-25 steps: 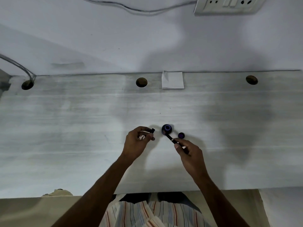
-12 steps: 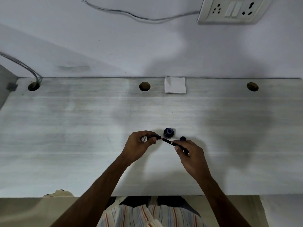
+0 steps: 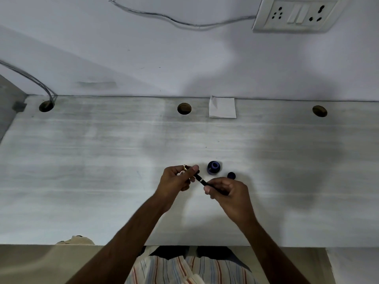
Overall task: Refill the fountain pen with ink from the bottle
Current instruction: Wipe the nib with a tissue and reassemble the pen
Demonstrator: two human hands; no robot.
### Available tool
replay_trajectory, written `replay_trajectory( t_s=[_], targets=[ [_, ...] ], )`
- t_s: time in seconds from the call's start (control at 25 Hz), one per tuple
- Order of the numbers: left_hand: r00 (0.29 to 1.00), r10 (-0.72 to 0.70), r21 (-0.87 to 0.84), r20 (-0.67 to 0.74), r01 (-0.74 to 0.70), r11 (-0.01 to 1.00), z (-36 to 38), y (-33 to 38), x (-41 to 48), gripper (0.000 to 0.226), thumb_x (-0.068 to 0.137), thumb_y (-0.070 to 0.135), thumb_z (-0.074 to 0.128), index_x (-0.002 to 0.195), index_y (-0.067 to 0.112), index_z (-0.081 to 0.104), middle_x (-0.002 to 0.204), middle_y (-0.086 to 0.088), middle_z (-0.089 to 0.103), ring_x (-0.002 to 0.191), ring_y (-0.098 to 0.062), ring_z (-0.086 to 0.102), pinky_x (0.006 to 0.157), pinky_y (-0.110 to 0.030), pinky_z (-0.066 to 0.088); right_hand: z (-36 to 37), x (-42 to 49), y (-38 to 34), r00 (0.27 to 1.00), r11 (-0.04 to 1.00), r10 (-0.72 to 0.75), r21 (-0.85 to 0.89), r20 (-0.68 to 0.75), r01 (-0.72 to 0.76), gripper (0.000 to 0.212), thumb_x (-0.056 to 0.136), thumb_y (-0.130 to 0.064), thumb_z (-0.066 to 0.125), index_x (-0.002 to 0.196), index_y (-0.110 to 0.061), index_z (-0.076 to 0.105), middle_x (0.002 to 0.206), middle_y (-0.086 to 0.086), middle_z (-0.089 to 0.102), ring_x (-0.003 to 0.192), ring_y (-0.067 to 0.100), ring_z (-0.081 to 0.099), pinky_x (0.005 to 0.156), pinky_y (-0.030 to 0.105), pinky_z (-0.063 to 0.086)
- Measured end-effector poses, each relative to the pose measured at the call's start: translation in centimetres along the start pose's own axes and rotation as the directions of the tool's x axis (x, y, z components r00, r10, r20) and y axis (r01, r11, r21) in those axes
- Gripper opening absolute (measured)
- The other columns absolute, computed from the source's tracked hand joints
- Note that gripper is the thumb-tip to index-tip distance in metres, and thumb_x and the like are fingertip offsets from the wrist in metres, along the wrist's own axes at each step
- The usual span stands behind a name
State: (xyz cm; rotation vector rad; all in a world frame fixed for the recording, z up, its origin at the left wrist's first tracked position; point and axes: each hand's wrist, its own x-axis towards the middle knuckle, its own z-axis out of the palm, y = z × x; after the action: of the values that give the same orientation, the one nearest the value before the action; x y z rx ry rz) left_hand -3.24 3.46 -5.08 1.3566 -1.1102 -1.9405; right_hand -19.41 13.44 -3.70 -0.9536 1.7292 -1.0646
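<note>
A black fountain pen [image 3: 202,181] with a thin metal ring runs slantwise between my two hands, just in front of the open dark blue ink bottle [image 3: 213,167]. My left hand [image 3: 176,178] grips the pen's front section, its gold nib end showing past my fingers, together with a bit of white tissue. My right hand [image 3: 228,192] holds the pen's barrel end. The bottle's small dark cap [image 3: 231,175] lies on the desk to the bottle's right.
The pale wood-grain desk [image 3: 102,156] has three round cable holes along its back edge. A folded white tissue [image 3: 222,108] lies at the back by the wall. A socket panel [image 3: 295,14] and a cable are on the wall.
My right hand drew the pen part away from the bottle's mouth towards my left hand, and the two parts now meet in one line between my hands.
</note>
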Motion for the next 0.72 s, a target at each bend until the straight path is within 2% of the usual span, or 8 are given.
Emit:
replay_trajectory(
  t_s=[0.12,0.24,0.32,0.4,0.44,0.6,0.64,0.72],
  targets=[
    [1.0,-0.018,-0.057,-0.023,0.017,0.998,0.7,-1.0,-0.2,0.033,0.095,0.03,0.066,0.082,0.002,0.078,0.061,-0.006,0.049,0.05,-0.015,0.033,0.055,-0.031,0.027,2.0,-0.4,-0.2,0.992,0.987,0.12,0.108,-0.033,-0.116,0.003,0.088,-0.009,0.073,0.085,-0.01,0.076,0.07,0.006,0.076,0.057,0.016,0.067,0.057,0.024,0.054],
    [0.999,-0.044,-0.089,-0.017,0.043,0.995,0.0,-1.9,-0.6,0.037,0.098,0.03,0.062,0.093,-0.004,0.076,0.059,-0.004,0.045,0.049,-0.015,0.031,0.053,-0.029,0.029,2.4,-0.5,0.1,0.952,0.901,0.302,0.313,0.051,-0.302,0.009,0.092,-0.009,0.069,0.088,-0.005,0.075,0.071,0.013,0.075,0.058,0.019,0.064,0.058,0.028,0.055],
    [0.998,-0.053,-0.016,-0.021,0.053,0.998,-0.2,-2.6,-1.0,0.031,0.098,0.029,0.063,0.092,0.002,0.078,0.06,-0.003,0.05,0.049,-0.013,0.034,0.052,-0.026,0.03,2.9,-0.5,0.7,0.914,0.82,0.397,0.415,0.086,-0.395,0.011,0.091,-0.011,0.07,0.091,-0.002,0.076,0.074,0.016,0.075,0.061,0.02,0.065,0.061,0.028,0.056],
    [0.997,-0.074,0.16,-0.02,0.077,0.984,0.5,-3.8,-1.5,0.026,0.097,0.03,0.064,0.09,0.011,0.08,0.06,0.004,0.059,0.049,-0.009,0.041,0.05,-0.021,0.034,3.5,0.2,1.4,0.892,0.79,0.449,0.446,0.044,-0.42,0.014,0.09,-0.015,0.072,0.091,-0.002,0.076,0.077,0.018,0.076,0.063,0.021,0.069,0.063,0.029,0.059],
    [0.994,-0.096,0.194,-0.048,0.103,0.976,1.0,-4.6,-1.5,0.025,0.098,0.031,0.064,0.09,0.014,0.081,0.06,0.008,0.061,0.049,-0.007,0.042,0.049,-0.019,0.036,3.8,0.7,1.6,0.893,0.811,0.451,0.41,0.018,-0.417,0.015,0.091,-0.017,0.072,0.091,-0.003,0.076,0.078,0.018,0.077,0.066,0.022,0.071,0.065,0.03,0.06],
    [0.964,-0.159,0.076,-0.212,0.178,0.981,1.4,-5.8,0.3,0.02,0.094,0.031,0.068,0.089,0.018,0.082,0.068,0.007,0.068,0.058,-0.01,0.049,0.053,-0.022,0.04,3.5,2.6,2.2,0.932,0.925,0.358,0.117,0.057,-0.362,0.015,0.092,-0.022,0.07,0.096,-0.008,0.075,0.079,0.007,0.079,0.077,0.024,0.076,0.072,0.032,0.062],
    [0.961,-0.147,0.118,-0.234,0.178,0.977,1.3,-5.7,1.1,0.018,0.092,0.03,0.07,0.088,0.018,0.082,0.071,0.006,0.07,0.063,-0.011,0.053,0.056,-0.022,0.041,3.3,3.0,2.4,0.94,0.943,0.332,-0.018,0.078,-0.332,0.018,0.09,-0.026,0.071,0.1,-0.011,0.075,0.083,0.003,0.079,0.078,0.02,0.075,0.074,0.033,0.062],
    [0.95,-0.05,0.389,-0.307,0.173,0.905,1.1,-5.8,3.2,0.019,0.089,0.031,0.072,0.087,0.015,0.083,0.081,0.004,0.076,0.078,-0.013,0.064,0.063,-0.02,0.043,2.7,3.1,3.2,0.951,0.919,0.291,-0.306,0.102,-0.248,0.028,0.085,-0.037,0.073,0.105,-0.017,0.075,0.095,-0.003,0.078,0.087,0.012,0.073,0.08,0.028,0.057]
  ],
)
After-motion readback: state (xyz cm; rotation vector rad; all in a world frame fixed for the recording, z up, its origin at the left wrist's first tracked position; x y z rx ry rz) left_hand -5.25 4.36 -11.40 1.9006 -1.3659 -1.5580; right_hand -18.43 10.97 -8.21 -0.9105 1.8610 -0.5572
